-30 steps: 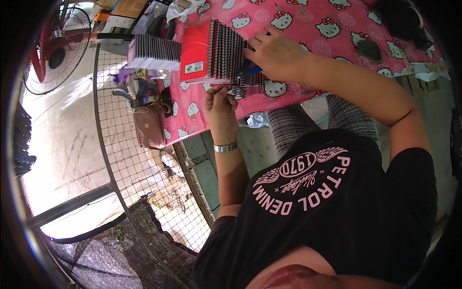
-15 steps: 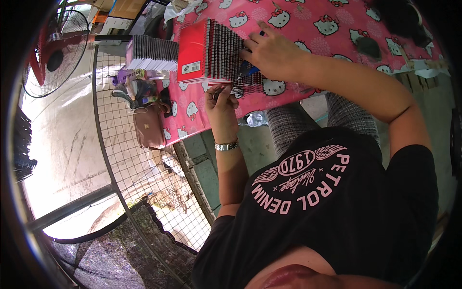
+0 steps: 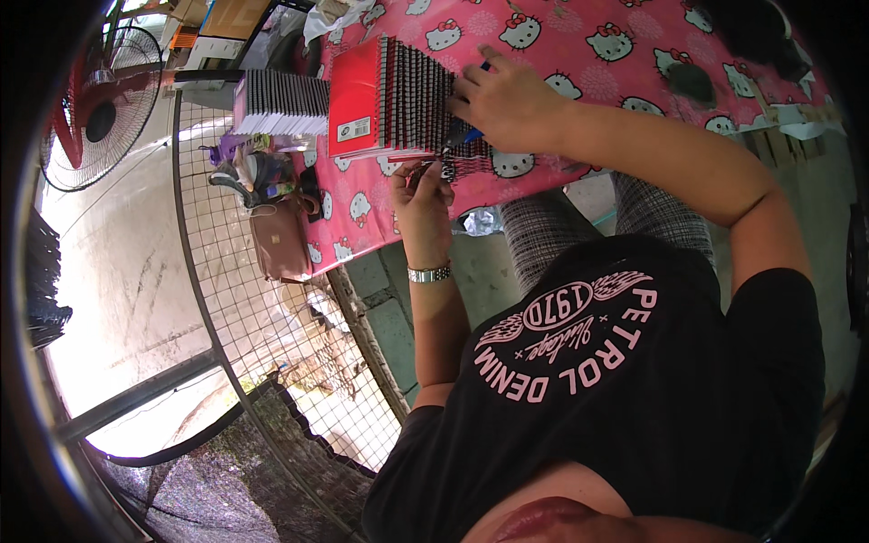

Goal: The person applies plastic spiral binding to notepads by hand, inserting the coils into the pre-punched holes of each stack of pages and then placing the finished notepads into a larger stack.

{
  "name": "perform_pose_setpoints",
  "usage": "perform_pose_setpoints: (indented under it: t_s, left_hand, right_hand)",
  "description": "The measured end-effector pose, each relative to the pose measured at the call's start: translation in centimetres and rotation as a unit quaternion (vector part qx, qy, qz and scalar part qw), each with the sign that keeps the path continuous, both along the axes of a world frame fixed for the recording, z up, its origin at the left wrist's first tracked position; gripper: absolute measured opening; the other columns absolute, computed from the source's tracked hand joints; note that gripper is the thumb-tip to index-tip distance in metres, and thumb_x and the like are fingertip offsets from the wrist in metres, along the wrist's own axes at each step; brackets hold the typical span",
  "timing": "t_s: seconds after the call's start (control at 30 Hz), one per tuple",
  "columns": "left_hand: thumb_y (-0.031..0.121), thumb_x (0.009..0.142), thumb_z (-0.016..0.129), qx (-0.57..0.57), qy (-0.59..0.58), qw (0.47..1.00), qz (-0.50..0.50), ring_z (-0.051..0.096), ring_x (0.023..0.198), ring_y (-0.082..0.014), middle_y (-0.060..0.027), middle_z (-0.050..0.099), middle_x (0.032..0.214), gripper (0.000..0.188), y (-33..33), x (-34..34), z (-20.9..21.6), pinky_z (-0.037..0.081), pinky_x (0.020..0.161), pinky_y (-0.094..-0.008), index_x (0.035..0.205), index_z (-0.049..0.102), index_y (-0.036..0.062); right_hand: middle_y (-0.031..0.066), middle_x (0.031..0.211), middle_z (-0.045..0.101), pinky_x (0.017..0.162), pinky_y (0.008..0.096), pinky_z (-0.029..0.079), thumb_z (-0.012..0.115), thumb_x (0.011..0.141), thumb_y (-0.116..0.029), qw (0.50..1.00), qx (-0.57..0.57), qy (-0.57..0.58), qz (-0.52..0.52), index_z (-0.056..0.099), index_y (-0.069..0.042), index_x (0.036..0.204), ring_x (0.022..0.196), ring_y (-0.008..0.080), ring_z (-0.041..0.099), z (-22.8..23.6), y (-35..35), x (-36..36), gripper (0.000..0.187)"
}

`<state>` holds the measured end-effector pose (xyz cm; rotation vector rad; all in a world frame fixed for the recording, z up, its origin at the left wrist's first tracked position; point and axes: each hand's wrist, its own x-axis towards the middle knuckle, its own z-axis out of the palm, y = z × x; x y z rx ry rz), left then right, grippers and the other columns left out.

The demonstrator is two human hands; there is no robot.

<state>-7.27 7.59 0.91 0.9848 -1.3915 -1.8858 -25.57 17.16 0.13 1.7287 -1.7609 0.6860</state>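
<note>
- Notebooks (image 3: 354, 98), spiral-bound, the foremost red, sit toward the table's (image 3: 380, 214) front edge.
- Right hand (image 3: 513, 104) grips a blue-handled tool (image 3: 473, 135) beside their coils.
- Left hand (image 3: 422, 192), curled, has edged nearer the tool's tip, apparently bringing both hands together; cannot tell whether it pinches anything.

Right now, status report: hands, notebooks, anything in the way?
Right hand holds blue-handled tool by black coils. Spiral notebooks overlapped, red cover showing. Left hand curled at their near edge, contact unclear. Right hand hides some coils.
</note>
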Motion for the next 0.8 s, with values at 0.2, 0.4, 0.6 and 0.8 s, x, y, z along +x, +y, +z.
perform_pose_setpoints:
  t_s: [0.2, 0.4, 0.6, 0.8]
  left_hand:
    - [-0.001, 0.086, 0.063, -0.064, -0.049, 0.997, -0.004, 0.047, 0.057, -0.0091, -0.0018, 0.055, 0.074, 0.018, -0.3, 0.3, -0.5, 0.036, 0.05, -0.0213, 0.1, 0.053, 0.0032]
    - [-0.002, 0.083, 0.065, 0.013, 0.003, 1.0, -0.003, 0.049, 0.058, -0.0087, -0.0028, 0.055, 0.074, 0.025, -0.4, 0.7, -1.0, 0.037, 0.05, -0.0219, 0.103, 0.05, 0.0015]
    - [-0.002, 0.085, 0.063, -0.1, -0.071, 0.992, -0.035, 0.05, 0.058, -0.0096, -0.0042, 0.058, 0.076, 0.027, -0.2, 0.7, -2.0, 0.038, 0.051, -0.0234, 0.106, 0.047, 0.0021]
    - [0.0, 0.086, 0.062, -0.012, -0.002, 1.0, -0.007, 0.051, 0.059, -0.0093, -0.0054, 0.059, 0.078, 0.025, -1.0, 1.1, -2.3, 0.038, 0.051, -0.0234, 0.106, 0.047, 0.0031]
  right_hand:
    - [0.0089, 0.092, 0.066, 0.077, 0.0396, 0.052, 0.061, 0.075, -0.016, 0.922, 0.362, -0.132, -0.025, 0.066, -0.011, 0.1, 0.091, 0.024, 0.064, 2.2, -0.5, 0.9, 0.025]
    - [0.0087, 0.091, 0.066, 0.075, 0.0399, 0.052, 0.06, 0.076, -0.017, 0.998, 0.059, 0.006, -0.018, 0.066, -0.01, 0.092, 0.092, 0.0252, 0.064, -1.3, 0.7, -0.2, 0.018]
    - [0.0048, 0.093, 0.065, 0.083, 0.0431, 0.05, 0.064, 0.072, -0.014, 0.912, 0.38, -0.155, -0.015, 0.066, -0.01, 0.093, 0.097, 0.0231, 0.063, 1.3, -0.3, 1.4, 0.021]
    - [0.0074, 0.082, 0.065, 0.076, 0.0421, 0.052, 0.058, 0.077, -0.013, 0.998, 0.044, -0.028, -0.023, 0.066, -0.01, 0.088, 0.084, 0.0254, 0.065, -2.7, 0.8, 0.3, 0.015]
